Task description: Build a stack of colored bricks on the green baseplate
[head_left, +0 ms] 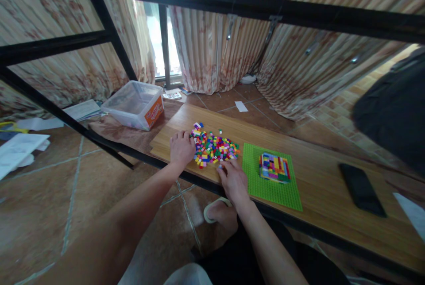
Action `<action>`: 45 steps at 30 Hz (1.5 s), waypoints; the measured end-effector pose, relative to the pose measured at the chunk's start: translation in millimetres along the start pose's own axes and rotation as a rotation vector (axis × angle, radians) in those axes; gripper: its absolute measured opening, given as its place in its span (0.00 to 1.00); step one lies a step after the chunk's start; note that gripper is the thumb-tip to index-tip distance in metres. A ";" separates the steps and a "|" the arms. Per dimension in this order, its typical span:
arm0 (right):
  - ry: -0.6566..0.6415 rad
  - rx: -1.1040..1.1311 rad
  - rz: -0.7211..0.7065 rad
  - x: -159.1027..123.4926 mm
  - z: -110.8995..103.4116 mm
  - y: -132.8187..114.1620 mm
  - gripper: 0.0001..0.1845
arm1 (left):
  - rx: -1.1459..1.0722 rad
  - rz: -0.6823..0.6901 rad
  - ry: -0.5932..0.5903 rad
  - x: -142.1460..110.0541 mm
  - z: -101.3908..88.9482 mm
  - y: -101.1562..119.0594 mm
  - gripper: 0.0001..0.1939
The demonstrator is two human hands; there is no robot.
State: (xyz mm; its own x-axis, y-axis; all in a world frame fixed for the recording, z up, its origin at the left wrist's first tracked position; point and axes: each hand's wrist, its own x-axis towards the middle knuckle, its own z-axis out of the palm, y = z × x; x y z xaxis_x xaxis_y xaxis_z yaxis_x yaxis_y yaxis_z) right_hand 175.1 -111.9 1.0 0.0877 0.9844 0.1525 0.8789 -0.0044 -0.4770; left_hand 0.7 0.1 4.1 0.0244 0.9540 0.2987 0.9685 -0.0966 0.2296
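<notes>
A heap of small coloured bricks (214, 147) lies on the wooden table (318, 174). My left hand (181, 147) rests at the heap's left edge, fingers curled down against the bricks. My right hand (233, 179) lies at the heap's near right edge, fingertips pinched together at a brick; what they hold is too small to name. To the right lies a green baseplate (270, 187) carrying a multicoloured block of stacked bricks (274, 167).
A black phone (361, 189) lies on the table at the right. A clear plastic box (134, 104) stands beyond the table's left end. Black metal frame bars (232, 4) cross overhead. Papers lie on the tiled floor at left. My foot in a sandal (217, 209) shows below the table.
</notes>
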 end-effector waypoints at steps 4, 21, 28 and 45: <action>0.015 0.009 0.005 2.4 0.3 5.8 0.14 | -0.010 -0.005 0.008 0.1 -0.4 0.6 0.17; 0.101 0.057 0.045 1.4 -4.5 17.9 0.17 | -0.009 -0.013 0.001 1.2 -0.4 0.5 0.17; 0.173 0.043 0.064 -7.1 5.4 17.8 0.14 | 0.004 -0.008 -0.005 1.4 -0.1 0.5 0.18; 0.118 0.349 0.160 3.0 -3.7 12.7 0.10 | -0.022 -0.002 0.012 0.7 2.6 -0.9 0.18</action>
State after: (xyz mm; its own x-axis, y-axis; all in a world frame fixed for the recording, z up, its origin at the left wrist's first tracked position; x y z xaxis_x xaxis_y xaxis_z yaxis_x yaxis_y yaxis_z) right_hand 188.2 -109.6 -1.4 0.2816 0.9491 0.1407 0.6396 -0.0764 -0.7649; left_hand 0.4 1.7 1.6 0.0197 0.9506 0.3097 0.9627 -0.1016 0.2507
